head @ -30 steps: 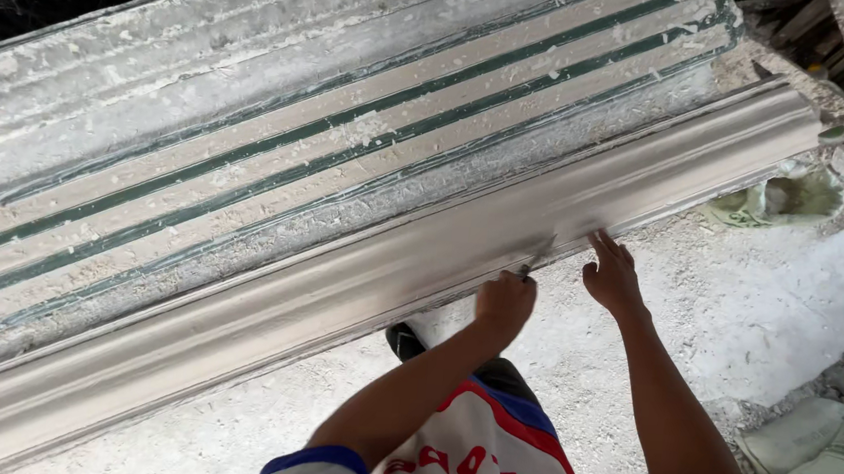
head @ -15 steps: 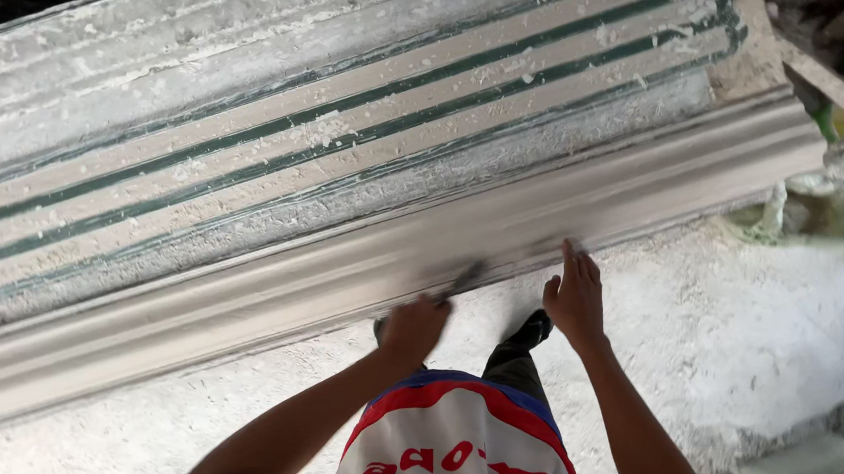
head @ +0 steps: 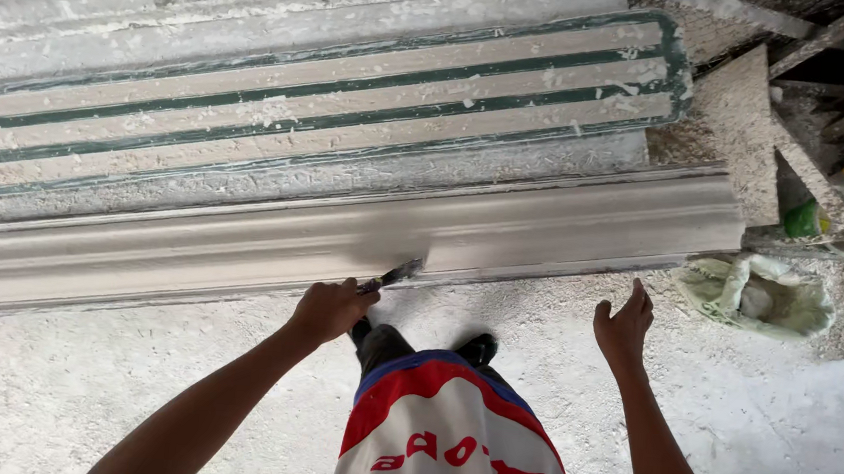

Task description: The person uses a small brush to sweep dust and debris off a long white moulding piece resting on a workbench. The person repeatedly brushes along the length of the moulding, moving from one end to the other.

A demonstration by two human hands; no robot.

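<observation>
A long grey moulded cornice (head: 564, 223) lies across the view on a plaster-splashed bench with green stripes (head: 353, 91). My left hand (head: 328, 310) grips a small dark brush (head: 394, 275) whose tip touches the front face of the cornice, where the surface looks wet and darker. My right hand (head: 624, 326) hangs free just below the cornice's front edge, fingers loosely apart, holding nothing. My legs, dark shoes and red, white and blue shorts (head: 447, 430) show between the arms.
A crumpled pale green sack (head: 759, 294) lies on the white dusty floor (head: 79, 391) at right. Plaster-coated wooden pieces (head: 742, 122) and a green bottle (head: 803, 219) sit beyond the cornice's right end. More sacks show at the bottom right corner.
The view has shifted so the cornice's right end shows. My left hand with the brush has slid left along the cornice. My right hand has come off the cornice and hangs free.
</observation>
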